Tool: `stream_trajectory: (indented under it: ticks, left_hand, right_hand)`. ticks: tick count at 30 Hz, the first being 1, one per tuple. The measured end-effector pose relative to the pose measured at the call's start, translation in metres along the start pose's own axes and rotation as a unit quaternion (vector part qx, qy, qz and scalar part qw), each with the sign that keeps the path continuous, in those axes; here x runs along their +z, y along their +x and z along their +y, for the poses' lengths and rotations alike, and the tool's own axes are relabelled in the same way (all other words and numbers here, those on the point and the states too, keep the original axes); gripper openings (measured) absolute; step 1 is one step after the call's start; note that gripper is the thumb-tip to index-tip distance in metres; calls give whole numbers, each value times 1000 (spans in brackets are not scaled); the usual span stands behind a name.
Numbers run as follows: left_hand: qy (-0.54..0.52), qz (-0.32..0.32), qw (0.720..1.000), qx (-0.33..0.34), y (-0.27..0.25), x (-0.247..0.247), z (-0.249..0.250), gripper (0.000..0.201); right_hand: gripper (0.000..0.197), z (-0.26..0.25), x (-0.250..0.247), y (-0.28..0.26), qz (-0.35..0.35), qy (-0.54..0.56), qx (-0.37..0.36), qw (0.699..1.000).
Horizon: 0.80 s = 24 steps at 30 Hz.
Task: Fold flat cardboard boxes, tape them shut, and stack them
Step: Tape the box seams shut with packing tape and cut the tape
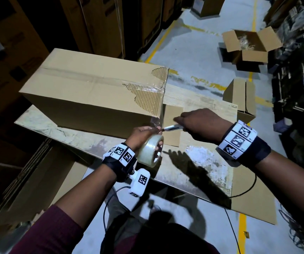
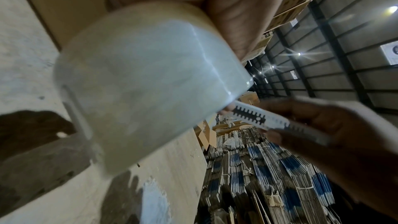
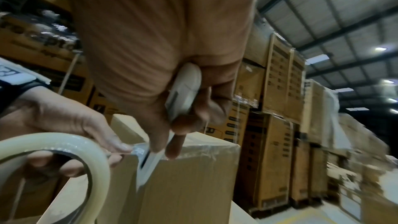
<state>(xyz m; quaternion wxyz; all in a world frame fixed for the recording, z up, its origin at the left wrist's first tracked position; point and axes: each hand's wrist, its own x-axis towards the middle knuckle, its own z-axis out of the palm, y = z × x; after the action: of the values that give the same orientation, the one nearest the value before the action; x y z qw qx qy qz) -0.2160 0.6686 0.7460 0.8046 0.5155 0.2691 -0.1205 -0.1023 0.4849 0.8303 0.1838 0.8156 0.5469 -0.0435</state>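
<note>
While your left hand [image 1: 141,135] grips the tape roll [image 1: 150,150] and pinches the strip taut off the near corner of the closed box [image 1: 92,92] on the surface [image 1: 198,162], your right hand [image 1: 200,123] is clenched on the white cutter [image 1: 173,127], its tip at the strip. Keep the strip tight, slice close to the box corner and away from your left fingers [image 3: 114,146]. Then press the loose end down flat on the box side.
</note>
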Motion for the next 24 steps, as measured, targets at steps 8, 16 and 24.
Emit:
stream_trajectory:
  ticks: [8,16,24]
  left_hand:
    - [34,-15,999,-3,-2,-5,2,17]
    - [39,-34,999,-16,-4,-9,6,19]
    - [46,-79,994,-60,5,-16,-7,18]
  right_hand:
    - [14,7,72,-45,69,339,56,937]
    - [15,-25,93,11,79,310,46,946]
    - [28,-20,114,10,2,186,89,978]
